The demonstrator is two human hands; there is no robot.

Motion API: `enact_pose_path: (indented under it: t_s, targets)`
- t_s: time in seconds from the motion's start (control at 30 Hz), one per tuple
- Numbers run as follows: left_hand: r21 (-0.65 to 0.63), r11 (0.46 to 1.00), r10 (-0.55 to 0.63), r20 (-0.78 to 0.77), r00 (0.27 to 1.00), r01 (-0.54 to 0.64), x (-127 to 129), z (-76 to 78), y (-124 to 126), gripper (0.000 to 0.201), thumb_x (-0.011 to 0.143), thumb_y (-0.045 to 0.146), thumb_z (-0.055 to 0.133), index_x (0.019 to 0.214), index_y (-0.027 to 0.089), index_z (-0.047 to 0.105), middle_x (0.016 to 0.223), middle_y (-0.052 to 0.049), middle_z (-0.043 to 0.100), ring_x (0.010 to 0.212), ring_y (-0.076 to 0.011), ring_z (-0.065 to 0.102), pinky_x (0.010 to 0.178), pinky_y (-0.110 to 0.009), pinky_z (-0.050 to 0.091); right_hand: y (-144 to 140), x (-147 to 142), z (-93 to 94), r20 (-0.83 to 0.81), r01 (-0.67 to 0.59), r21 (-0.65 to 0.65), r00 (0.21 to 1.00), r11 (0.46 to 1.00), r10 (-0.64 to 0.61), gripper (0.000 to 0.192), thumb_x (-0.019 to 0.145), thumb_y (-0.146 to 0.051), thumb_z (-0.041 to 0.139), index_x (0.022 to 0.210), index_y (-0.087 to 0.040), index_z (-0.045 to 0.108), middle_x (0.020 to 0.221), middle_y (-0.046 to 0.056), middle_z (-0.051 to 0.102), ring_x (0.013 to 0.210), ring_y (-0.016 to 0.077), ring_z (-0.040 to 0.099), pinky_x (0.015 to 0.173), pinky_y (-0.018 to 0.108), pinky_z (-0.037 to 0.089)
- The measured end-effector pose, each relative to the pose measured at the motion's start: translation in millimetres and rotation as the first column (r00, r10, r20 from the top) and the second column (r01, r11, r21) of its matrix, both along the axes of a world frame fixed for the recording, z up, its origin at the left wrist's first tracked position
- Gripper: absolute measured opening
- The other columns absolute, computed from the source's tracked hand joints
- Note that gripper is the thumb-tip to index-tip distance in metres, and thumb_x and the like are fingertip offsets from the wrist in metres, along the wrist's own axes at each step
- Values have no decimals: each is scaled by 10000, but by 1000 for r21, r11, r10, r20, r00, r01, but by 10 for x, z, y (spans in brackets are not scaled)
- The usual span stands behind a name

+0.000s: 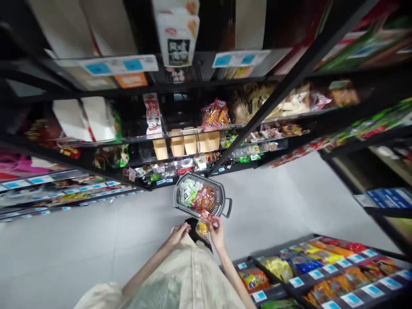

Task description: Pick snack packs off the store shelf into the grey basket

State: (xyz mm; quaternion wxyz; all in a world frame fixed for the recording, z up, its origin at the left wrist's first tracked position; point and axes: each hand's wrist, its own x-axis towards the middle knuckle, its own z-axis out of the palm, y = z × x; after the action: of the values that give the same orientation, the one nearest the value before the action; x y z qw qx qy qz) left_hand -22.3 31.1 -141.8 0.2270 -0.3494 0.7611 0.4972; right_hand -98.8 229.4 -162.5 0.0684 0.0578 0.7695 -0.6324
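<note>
My right hand (216, 231) is closed on the upper part of a snack packet (202, 228), which has a red top and a see-through body with yellow contents. The packet hangs in front of my body, at the near rim of a grey plastic shopping basket (220, 183). Inside the basket lie white-and-green packets (189, 191) on the left and red-orange snack packets (205, 197) on the right. Left of the held packet, my left hand (180, 234) has its fingers stretched out and holds nothing that I can see.
Store shelves (180, 88) with snack packets and price tags run along the far side, beyond the basket. A lower rack of bagged snacks (299, 262) stands at the near right. Grey floor (80, 231) shows between the shelves.
</note>
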Motion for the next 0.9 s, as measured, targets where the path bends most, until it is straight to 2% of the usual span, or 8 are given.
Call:
enact_pose_path:
  t_s: [0.1,0.17,0.23,0.37,0.43,0.53,0.7,0.9]
  targets:
    - [404,915,148,-336,930,0,126,266,-111,308,811,652,570,892,440,779,994,42,804,996,-253,747,921,-401,573,-312,323,240,64,76,-66,995,995,-72,444,686,-485,769,1022,-268,577,1003,78,703,956,286,702,840,451,606]
    - [416,909,225,-424,877,-31,271,422,-211,312,669,582,760,807,303,777,903,-38,799,887,-273,736,904,-418,576,-614,571,440,185,174,-168,972,970,-143,576,617,-464,825,1078,-250,554,989,69,722,955,274,716,890,450,598]
    - [418,900,313,-417,853,-126,474,505,-316,386,648,546,789,839,212,764,899,-75,785,871,-257,721,929,-414,567,-908,801,620,269,169,-214,957,962,-108,656,653,-524,812,1177,-244,534,975,53,741,897,249,734,809,414,620]
    - [413,836,521,-394,757,-361,980,579,-454,488,725,543,749,997,139,716,955,-108,767,884,-216,713,898,-366,568,-1245,1124,913,408,-47,-474,873,879,267,587,632,-444,904,1109,-199,668,1040,74,771,872,230,748,815,369,615]
    - [413,801,587,-399,704,-434,1189,662,-470,504,747,547,747,1028,130,709,951,-114,766,874,-208,717,867,-350,574,-1288,1218,1051,364,-196,-506,835,840,414,490,647,-432,911,1026,-177,732,991,75,783,828,218,746,813,357,612]
    - [447,733,677,-415,608,-512,1349,842,-457,488,721,533,796,978,124,726,894,-109,761,828,-202,715,809,-332,577,-1317,1309,1229,278,-291,-476,846,830,456,423,682,-437,894,993,-181,766,985,70,792,828,218,746,826,361,610]
    - [540,620,785,-412,463,-570,1293,1132,-392,488,645,511,862,909,122,733,823,-83,739,745,-171,677,708,-282,544,-1304,1357,1469,211,-285,-426,892,858,401,398,686,-425,894,987,-201,762,993,70,794,797,237,747,735,357,618]
    - [607,610,792,-449,414,-509,1021,1349,-117,418,645,449,884,887,140,740,850,-72,743,780,-159,676,749,-269,545,-906,1252,1679,225,-233,-500,895,834,385,372,660,-422,917,921,-199,774,889,47,785,734,207,725,739,333,608]
